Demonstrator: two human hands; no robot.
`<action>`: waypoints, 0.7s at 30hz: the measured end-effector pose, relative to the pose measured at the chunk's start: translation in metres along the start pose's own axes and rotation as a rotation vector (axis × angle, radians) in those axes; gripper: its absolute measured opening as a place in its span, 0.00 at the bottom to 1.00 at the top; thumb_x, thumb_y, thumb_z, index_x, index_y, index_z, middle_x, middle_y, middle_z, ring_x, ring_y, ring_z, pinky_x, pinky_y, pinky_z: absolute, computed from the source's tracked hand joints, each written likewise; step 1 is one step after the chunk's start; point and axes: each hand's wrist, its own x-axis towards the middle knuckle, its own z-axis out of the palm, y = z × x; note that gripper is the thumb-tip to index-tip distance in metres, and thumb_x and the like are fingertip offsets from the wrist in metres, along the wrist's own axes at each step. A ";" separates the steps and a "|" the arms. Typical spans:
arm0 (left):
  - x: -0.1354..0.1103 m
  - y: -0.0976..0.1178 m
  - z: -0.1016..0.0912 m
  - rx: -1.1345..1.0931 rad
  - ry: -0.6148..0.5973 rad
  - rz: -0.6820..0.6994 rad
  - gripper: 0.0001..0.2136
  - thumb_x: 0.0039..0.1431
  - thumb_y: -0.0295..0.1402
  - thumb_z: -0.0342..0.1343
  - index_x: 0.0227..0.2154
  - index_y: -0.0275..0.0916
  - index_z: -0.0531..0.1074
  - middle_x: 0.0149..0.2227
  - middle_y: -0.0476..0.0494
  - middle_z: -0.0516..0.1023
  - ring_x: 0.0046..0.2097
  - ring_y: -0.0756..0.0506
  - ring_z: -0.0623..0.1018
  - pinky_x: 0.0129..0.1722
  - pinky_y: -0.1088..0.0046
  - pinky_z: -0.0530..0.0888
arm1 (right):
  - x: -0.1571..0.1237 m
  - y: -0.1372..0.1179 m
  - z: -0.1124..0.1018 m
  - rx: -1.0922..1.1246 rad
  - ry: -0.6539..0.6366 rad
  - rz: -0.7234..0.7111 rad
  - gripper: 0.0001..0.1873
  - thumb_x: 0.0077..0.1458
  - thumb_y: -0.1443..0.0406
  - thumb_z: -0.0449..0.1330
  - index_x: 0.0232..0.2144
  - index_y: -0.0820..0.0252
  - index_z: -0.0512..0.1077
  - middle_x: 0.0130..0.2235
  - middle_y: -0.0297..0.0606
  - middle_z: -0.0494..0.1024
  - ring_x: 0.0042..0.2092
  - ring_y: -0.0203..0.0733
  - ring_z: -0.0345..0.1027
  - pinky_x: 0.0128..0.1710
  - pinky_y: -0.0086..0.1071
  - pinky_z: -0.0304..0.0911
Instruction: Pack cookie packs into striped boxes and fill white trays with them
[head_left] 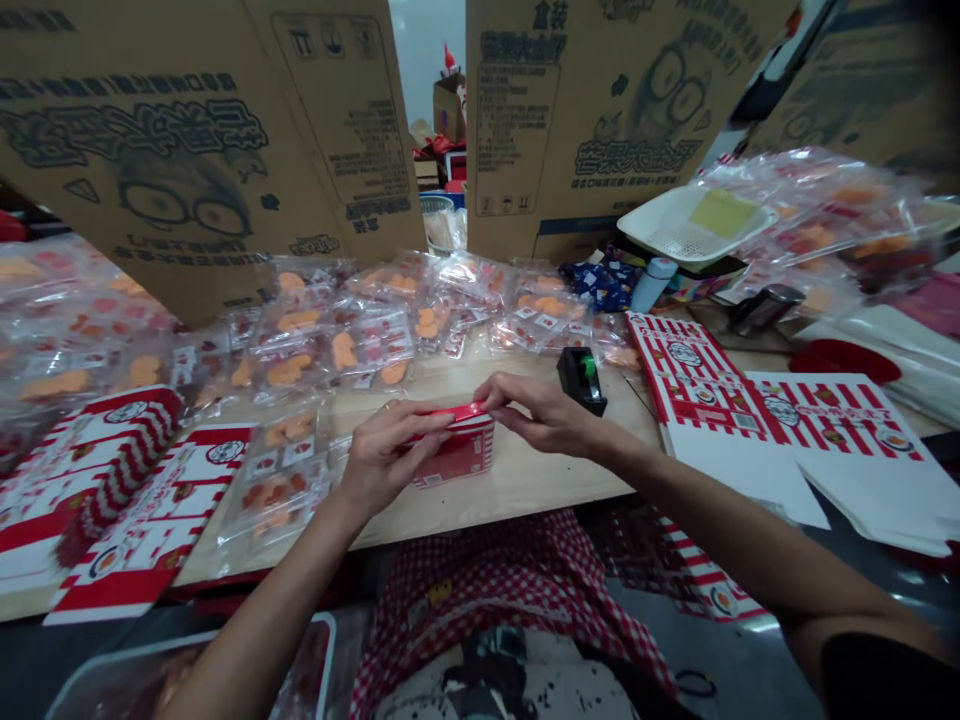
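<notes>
A small red-and-white striped carton [454, 455] stands on the wooden table near its front edge. My left hand [386, 445] grips it from the left, with fingers across the red top and the thumb on the near side. At the top's right corner, my right hand [529, 410] pinches with thumb and forefinger; whatever is between those fingertips is too small to make out. A black tape dispenser [581, 380] with a green core sits just beyond my right hand. Clear packets [285, 465] with orange pieces lie left of the carton.
Flat striped carton sheets are stacked left [161, 500] and right [705, 370]. Many clear packets [397, 290] line the back, before tall cardboard boxes [300, 130]. A white basket [675, 225], a blue bottle [652, 285] and a dark cylinder [765, 308] stand back right.
</notes>
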 end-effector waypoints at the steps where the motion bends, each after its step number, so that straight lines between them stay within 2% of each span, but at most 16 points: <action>1: 0.000 -0.001 0.000 -0.010 0.004 -0.012 0.08 0.65 0.30 0.61 0.44 0.42 0.80 0.43 0.40 0.84 0.41 0.47 0.82 0.41 0.70 0.77 | -0.002 0.001 -0.003 0.056 -0.003 -0.014 0.05 0.67 0.71 0.51 0.41 0.58 0.65 0.44 0.44 0.76 0.42 0.41 0.71 0.42 0.35 0.69; 4: 0.002 -0.001 -0.003 0.012 -0.041 -0.002 0.07 0.65 0.30 0.60 0.43 0.41 0.80 0.44 0.40 0.84 0.41 0.46 0.82 0.44 0.67 0.76 | -0.007 0.002 -0.009 0.056 -0.017 -0.080 0.08 0.67 0.72 0.50 0.43 0.58 0.67 0.49 0.48 0.74 0.49 0.43 0.71 0.48 0.39 0.70; 6: 0.003 0.000 -0.007 0.057 -0.094 0.018 0.08 0.66 0.30 0.59 0.45 0.41 0.79 0.45 0.40 0.84 0.42 0.46 0.82 0.44 0.68 0.76 | -0.010 0.001 -0.008 0.077 -0.046 -0.052 0.11 0.65 0.73 0.51 0.47 0.58 0.67 0.50 0.48 0.74 0.50 0.44 0.71 0.49 0.40 0.71; 8: 0.004 0.003 -0.010 0.151 -0.145 0.032 0.11 0.67 0.30 0.57 0.50 0.42 0.78 0.46 0.40 0.83 0.43 0.46 0.82 0.43 0.69 0.75 | -0.014 -0.003 -0.004 0.162 0.020 0.082 0.14 0.64 0.73 0.53 0.50 0.57 0.66 0.48 0.45 0.75 0.48 0.42 0.73 0.47 0.38 0.72; 10: 0.005 0.006 -0.012 0.288 -0.175 0.063 0.14 0.68 0.31 0.56 0.55 0.44 0.75 0.46 0.41 0.83 0.43 0.45 0.81 0.44 0.67 0.74 | -0.019 -0.010 0.004 0.222 0.147 0.241 0.15 0.63 0.73 0.54 0.50 0.57 0.65 0.46 0.42 0.76 0.46 0.40 0.74 0.46 0.36 0.74; 12: 0.007 0.010 -0.012 0.400 -0.186 0.107 0.16 0.69 0.33 0.56 0.57 0.45 0.73 0.48 0.41 0.82 0.45 0.44 0.81 0.46 0.65 0.73 | -0.025 -0.018 0.016 0.209 0.252 0.316 0.15 0.61 0.74 0.55 0.49 0.57 0.66 0.45 0.41 0.76 0.45 0.40 0.75 0.46 0.36 0.74; 17: 0.006 0.015 -0.003 0.425 -0.169 0.147 0.16 0.69 0.34 0.56 0.57 0.45 0.73 0.51 0.41 0.82 0.44 0.45 0.82 0.42 0.69 0.74 | -0.038 -0.032 0.036 0.104 0.378 0.206 0.22 0.61 0.78 0.51 0.51 0.54 0.69 0.52 0.43 0.78 0.53 0.43 0.75 0.53 0.39 0.73; 19: 0.003 0.015 0.000 0.400 -0.148 0.139 0.16 0.68 0.31 0.56 0.57 0.47 0.74 0.49 0.43 0.83 0.43 0.47 0.82 0.41 0.70 0.74 | -0.042 -0.034 0.036 0.070 0.366 0.142 0.25 0.61 0.79 0.50 0.55 0.52 0.69 0.56 0.44 0.76 0.57 0.44 0.73 0.56 0.41 0.71; 21: 0.001 0.014 0.002 0.376 -0.132 0.138 0.17 0.68 0.29 0.56 0.57 0.49 0.74 0.48 0.44 0.83 0.43 0.47 0.82 0.41 0.71 0.75 | -0.043 -0.034 0.030 0.010 0.291 0.087 0.28 0.60 0.79 0.49 0.58 0.52 0.66 0.59 0.46 0.74 0.59 0.45 0.71 0.56 0.43 0.71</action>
